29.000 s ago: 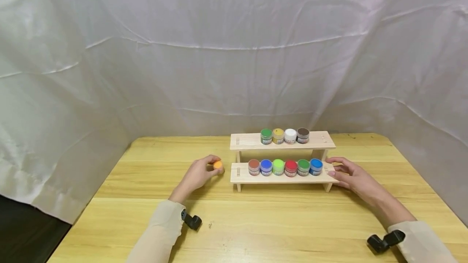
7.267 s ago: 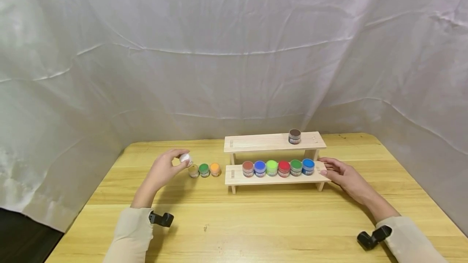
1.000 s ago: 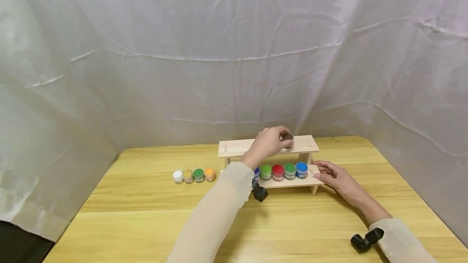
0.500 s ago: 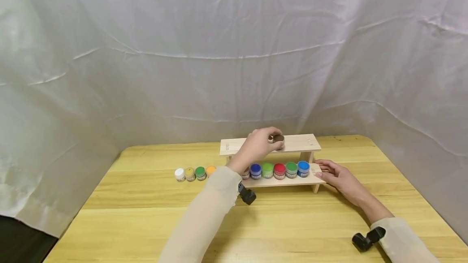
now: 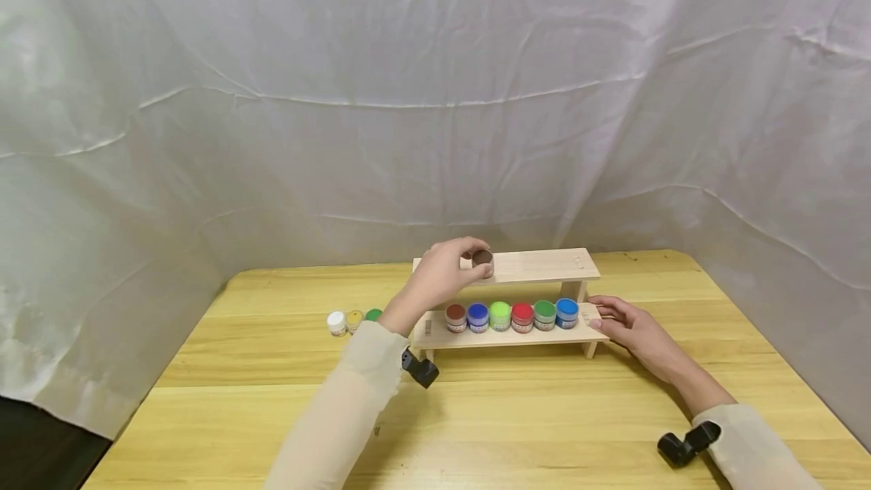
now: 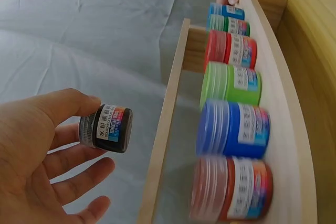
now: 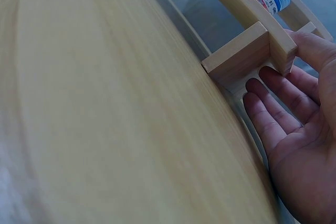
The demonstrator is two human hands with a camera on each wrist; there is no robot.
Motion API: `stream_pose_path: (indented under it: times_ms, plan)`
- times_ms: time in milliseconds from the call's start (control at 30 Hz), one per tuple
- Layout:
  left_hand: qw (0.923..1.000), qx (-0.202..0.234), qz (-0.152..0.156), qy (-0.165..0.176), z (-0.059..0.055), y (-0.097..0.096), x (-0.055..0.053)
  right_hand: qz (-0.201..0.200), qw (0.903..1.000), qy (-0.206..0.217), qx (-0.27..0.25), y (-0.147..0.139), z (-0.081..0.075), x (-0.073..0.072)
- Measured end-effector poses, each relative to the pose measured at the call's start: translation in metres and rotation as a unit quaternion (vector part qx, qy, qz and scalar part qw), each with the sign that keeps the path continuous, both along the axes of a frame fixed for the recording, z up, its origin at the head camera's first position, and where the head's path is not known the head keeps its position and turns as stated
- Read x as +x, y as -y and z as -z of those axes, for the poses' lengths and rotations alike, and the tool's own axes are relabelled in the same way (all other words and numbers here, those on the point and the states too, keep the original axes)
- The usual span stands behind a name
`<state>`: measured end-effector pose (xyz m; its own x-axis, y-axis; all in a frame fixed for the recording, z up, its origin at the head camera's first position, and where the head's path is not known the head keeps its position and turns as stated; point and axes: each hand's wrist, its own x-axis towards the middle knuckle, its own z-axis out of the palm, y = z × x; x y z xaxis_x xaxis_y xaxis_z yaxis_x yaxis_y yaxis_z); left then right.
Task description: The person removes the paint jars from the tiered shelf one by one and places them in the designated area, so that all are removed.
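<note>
Dark jar (image 6: 119, 129) pinched by left hand (image 5: 438, 271) above rack (image 5: 537, 267); rack gripped at one end by right hand (image 5: 634, 329); jar best carried level

Before me, a yellow wood-grain table (image 5: 544, 414) bears a pale two-tier wooden stand (image 5: 537, 265). Its lower shelf (image 5: 435, 331) holds six paint jars (image 5: 500, 315), left to right: rust, blue, lime, red, green, brighter blue. Left of the stand, a white jar (image 5: 336, 324), yellow jar (image 5: 354, 320) and partly hidden green jar (image 5: 373, 315) rest on the table.
</note>
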<state>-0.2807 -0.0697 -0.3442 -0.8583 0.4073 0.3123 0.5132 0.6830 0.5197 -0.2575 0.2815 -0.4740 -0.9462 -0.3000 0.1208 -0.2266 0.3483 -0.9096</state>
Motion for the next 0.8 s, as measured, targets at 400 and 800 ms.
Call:
stream_pose_path:
  times_ms: [400,800]
  plan:
    - [0.9992,0.035,-0.016,-0.013,0.005,0.041,0.022,-0.001,1.0000,0.004,-0.004,0.000,0.000,0.001]
    - [0.9983,0.030,-0.047,-0.018,0.006,0.086,0.037,0.004,0.9999,-0.001,0.009,0.000,-0.001,0.003]
